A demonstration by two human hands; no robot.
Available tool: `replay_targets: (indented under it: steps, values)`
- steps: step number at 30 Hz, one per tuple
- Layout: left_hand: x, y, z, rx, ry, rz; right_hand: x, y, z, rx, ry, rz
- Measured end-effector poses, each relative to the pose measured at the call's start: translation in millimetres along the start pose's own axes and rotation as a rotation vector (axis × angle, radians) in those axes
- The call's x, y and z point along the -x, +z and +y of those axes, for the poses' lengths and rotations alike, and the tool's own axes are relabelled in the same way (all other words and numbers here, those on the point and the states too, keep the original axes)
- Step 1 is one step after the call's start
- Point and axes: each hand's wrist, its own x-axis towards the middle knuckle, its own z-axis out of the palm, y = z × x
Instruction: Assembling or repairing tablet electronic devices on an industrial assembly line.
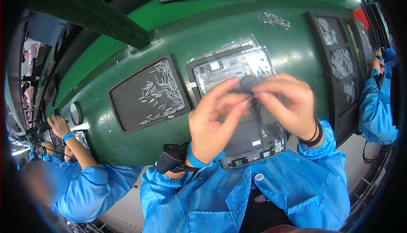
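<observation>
Both hands meet over an opened flat device housing (237,141), tablet-like, with dark inner parts and small boards along its edges. Thumb and fingers of my left hand (214,118) pinch a small dark piece (247,98), whose kind is too small to make out. My right hand (290,97) also pinches at that spot, fingertips close to the left ones; what it grips is mostly hidden. A dark grey blurred round patch (250,82) shows just above the fingertips. Clear film shows around the housing's far corner. A second thin panel (224,48) lies under its far edge.
Left of the housing sits a dark tray (127,101) with many small grey strips. A pile of small pieces (274,21) lies on the green table (203,25). At right stands a compartmented tray (335,88) with grey pieces. Co-workers in blue sit on both sides.
</observation>
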Motion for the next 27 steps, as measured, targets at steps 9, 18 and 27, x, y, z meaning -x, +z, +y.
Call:
replay_targets:
  steps: [9,18,27]
  values:
    - [-14.2,5.6,-7.2,-0.589,0.345,-0.099,-7.3,-19.9,1.1,0.411,-0.255,-0.163]
    - [-90.0,-8.1,-22.8,-0.850,0.571,-0.026,-39.9,-36.5,59.4,0.681,-0.409,0.039]
    - [-110.2,1.9,-47.7,-0.889,0.483,-0.101,-49.5,-27.1,77.8,0.851,-0.439,-0.090]
